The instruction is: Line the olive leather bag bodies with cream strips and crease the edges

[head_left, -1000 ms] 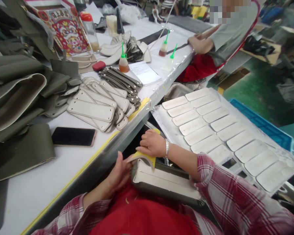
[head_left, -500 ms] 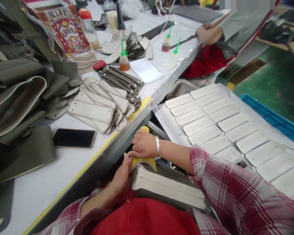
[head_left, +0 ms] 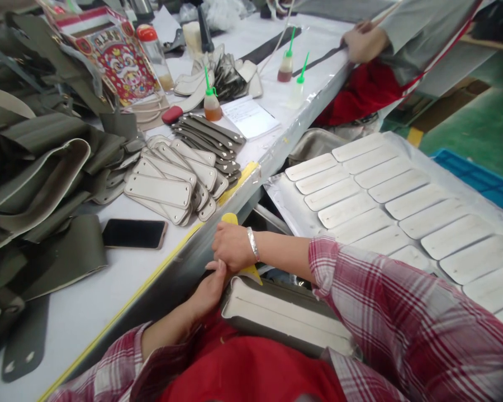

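My right hand (head_left: pixel 235 245), a silver bracelet on its wrist, is closed around a flat yellow piece (head_left: pixel 229 218). One rounded end shows beyond the knuckles, and a pointed corner sticks out below the wrist. My left hand (head_left: pixel 207 290) is closed just below it, thumb up against the right fingers; whatever it grips is hidden. Against my red apron (head_left: pixel 251 371) lies an olive bag (head_left: pixel 287 315), its long pale side with a seam line facing up. The yellow piece overlaps the bag's far left end.
Pale strips with holes (head_left: pixel 159 191), a phone (head_left: pixel 134 233) and olive leather pieces (head_left: pixel 62 251) lie on the table at left. Green-tipped bottles (head_left: pixel 212 106) stand farther back. A board of pale strips (head_left: pixel 276 192) is at right. Another person's hands (head_left: pixel 364 42) hold a dark strap.
Both hands have shifted slightly left with the yellow piece. My right hand now covers more of it and lies closer over my left thumb. The view has turned a little.
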A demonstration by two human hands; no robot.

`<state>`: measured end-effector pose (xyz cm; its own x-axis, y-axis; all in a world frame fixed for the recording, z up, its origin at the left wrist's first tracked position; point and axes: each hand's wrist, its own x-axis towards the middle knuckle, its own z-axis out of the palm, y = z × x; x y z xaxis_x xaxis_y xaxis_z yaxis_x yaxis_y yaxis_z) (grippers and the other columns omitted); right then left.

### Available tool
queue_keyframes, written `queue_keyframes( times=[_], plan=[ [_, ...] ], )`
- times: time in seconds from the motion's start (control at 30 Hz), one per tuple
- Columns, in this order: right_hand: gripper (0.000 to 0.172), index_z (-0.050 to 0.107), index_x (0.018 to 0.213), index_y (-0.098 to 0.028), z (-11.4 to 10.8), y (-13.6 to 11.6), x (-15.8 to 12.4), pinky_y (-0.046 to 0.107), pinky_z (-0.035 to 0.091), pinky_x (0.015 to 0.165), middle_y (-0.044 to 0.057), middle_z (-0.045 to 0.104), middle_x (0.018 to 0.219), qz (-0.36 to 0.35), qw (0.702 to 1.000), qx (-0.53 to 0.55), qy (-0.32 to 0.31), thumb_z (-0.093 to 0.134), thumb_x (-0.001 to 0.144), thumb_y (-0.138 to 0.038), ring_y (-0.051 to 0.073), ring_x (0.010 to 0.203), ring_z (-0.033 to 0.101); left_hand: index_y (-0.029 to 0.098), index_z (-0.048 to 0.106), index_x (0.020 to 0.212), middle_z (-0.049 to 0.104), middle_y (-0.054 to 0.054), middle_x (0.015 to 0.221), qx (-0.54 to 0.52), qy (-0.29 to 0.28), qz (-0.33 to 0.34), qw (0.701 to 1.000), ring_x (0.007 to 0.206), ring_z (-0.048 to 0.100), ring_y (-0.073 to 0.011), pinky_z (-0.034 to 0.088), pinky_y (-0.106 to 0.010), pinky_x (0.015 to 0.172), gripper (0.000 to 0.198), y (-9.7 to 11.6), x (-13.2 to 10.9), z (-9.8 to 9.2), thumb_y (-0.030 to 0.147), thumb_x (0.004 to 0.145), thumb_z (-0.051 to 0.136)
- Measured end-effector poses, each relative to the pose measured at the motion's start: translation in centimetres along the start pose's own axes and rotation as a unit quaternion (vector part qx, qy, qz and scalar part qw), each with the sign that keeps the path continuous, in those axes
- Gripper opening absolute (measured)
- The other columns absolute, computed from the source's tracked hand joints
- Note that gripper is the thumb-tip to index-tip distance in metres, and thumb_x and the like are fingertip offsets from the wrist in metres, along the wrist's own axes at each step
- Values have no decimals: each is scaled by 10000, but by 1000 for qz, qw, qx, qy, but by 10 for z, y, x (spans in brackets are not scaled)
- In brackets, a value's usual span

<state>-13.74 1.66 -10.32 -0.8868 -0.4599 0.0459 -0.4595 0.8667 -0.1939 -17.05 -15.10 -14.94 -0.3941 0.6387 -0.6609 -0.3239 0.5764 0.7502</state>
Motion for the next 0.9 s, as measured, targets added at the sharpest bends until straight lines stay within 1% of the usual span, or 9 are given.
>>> queue_keyframes(
  times=[0.07,0.17,0.23,0.33,0.47,0.53,0.63,0.77,0.9],
  plan=[
    [454,695,702,-180,-2,-2,2,365,243,700,57,659,684,-15,1000,-3,-10,370,893,-433,172,652,524,173,627,771,664,-78,849,35,17,9,999,1042,527,-263,337,-344,971,448,1,-5,1,572,801,424],
    [479,691,685,-180,-4,-4,3,369,246,700,61,667,696,-33,999,-4,-19,354,897,-448,179,663,532,181,624,754,655,-79,827,32,41,17,999,1048,513,-292,318,-380,976,395,0,-12,4,518,818,428],
    [474,687,676,-178,-5,-6,2,372,248,702,65,667,697,-43,999,-4,-15,364,892,-450,179,667,533,185,628,772,652,-76,854,18,57,17,998,1061,496,-305,306,-395,979,353,-2,-15,7,477,821,438],
    [464,685,663,-180,-4,-6,0,375,251,713,67,663,685,-59,998,-3,-1,378,887,-446,173,654,526,190,623,822,640,-64,919,23,66,29,997,1090,465,-298,294,-382,984,295,-6,-17,9,422,826,441],
    [466,687,660,-175,0,-6,-3,380,248,704,76,658,660,-62,998,-1,23,379,887,-441,167,620,520,182,610,815,619,-75,875,81,60,25,995,1061,470,-317,312,-404,965,295,-6,-16,10,418,824,433],
    [486,688,663,-176,1,-6,-4,386,245,706,76,659,653,-55,998,-2,32,359,894,-449,167,613,526,176,614,826,615,-92,894,104,52,28,993,1055,477,-328,314,-420,963,321,-5,-15,10,428,825,415],
    [477,693,669,-173,-1,-6,-5,388,251,703,79,672,672,-41,999,-3,9,376,889,-454,173,629,547,163,623,899,613,-104,988,102,37,45,993,1103,458,-320,297,-409,987,346,-3,-13,11,414,836,391],
    [419,694,679,-163,-6,-5,-4,374,266,670,85,684,698,-35,999,3,-35,434,866,-433,179,648,567,154,627,912,622,-101,992,88,38,25,995,1151,424,-314,293,-387,996,333,-2,-10,11,381,838,394],
    [372,695,674,-178,-5,-4,-7,370,273,665,70,685,691,-28,999,2,-30,464,847,-413,183,639,567,152,633,936,611,-96,1056,69,32,32,997,1165,416,-304,281,-363,1011,319,-1,-9,10,355,835,408]
  ],
)
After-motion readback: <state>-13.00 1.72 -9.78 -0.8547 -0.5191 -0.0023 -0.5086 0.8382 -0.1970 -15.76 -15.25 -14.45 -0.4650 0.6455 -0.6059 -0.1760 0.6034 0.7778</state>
